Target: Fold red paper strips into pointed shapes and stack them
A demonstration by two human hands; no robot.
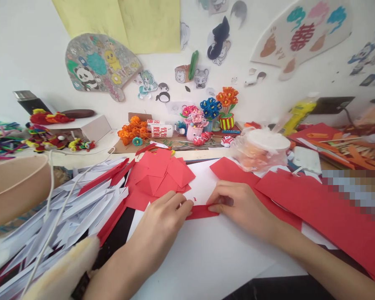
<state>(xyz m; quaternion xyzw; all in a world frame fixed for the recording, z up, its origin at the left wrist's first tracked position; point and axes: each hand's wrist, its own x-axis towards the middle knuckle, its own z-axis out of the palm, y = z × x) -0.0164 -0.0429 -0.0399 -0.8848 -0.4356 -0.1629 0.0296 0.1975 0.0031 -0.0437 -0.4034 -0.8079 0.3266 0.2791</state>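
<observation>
A narrow folded strip of red paper [202,213] lies over white sheets [203,254] in front of me. My left hand [164,218] is closed on the strip's left end, fingertips pressed to its upper edge. At the other end, my right hand [237,204] pinches the paper between thumb and forefinger. Just beyond my left hand is a pile of red paper pieces [162,173], some of them squarish. Long red sheets [312,204] spread out to the right of my right hand. A tiny red scrap [195,199] sits above the strip.
Many folded white paper strips [71,212] fill the left side, crossed by a white cable [51,196]. A beige tub [15,187] stands at far left. Behind are craft flowers [211,109], a white-lidded container [265,141] in plastic, and a yellow bottle [300,112].
</observation>
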